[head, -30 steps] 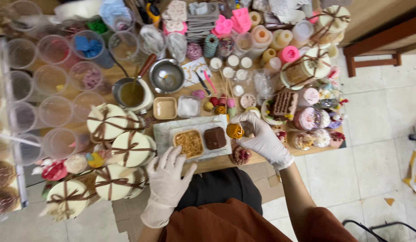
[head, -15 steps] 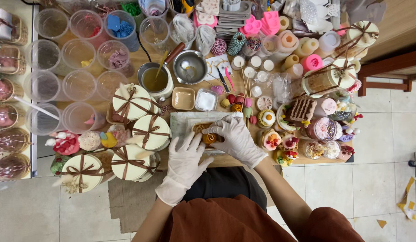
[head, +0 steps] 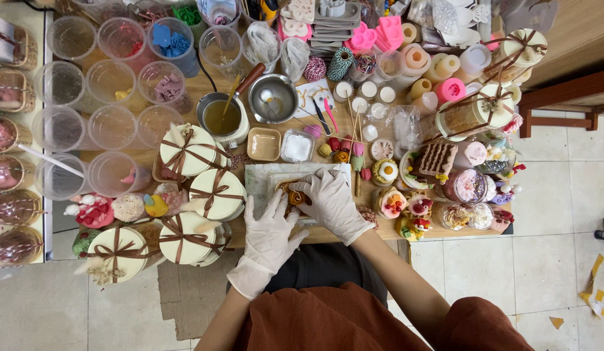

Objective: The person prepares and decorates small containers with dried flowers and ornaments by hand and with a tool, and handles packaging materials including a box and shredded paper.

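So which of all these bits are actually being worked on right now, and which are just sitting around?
In use:
- right hand holding the small orange rose-shaped piece
- left hand steadying beside it
- white tray beneath both

Lying about:
- round ribbon-tied boxes
- clear plastic cups
- pot of yellow liquid
- pink moulds
- finished decorated pieces

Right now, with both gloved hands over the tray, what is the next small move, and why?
Probably ease the right hand down to seat the small orange piece in the tray. It sits at that hand's fingertips, over the tray, and the left hand lies flat beside it, seemingly steadying the tray.
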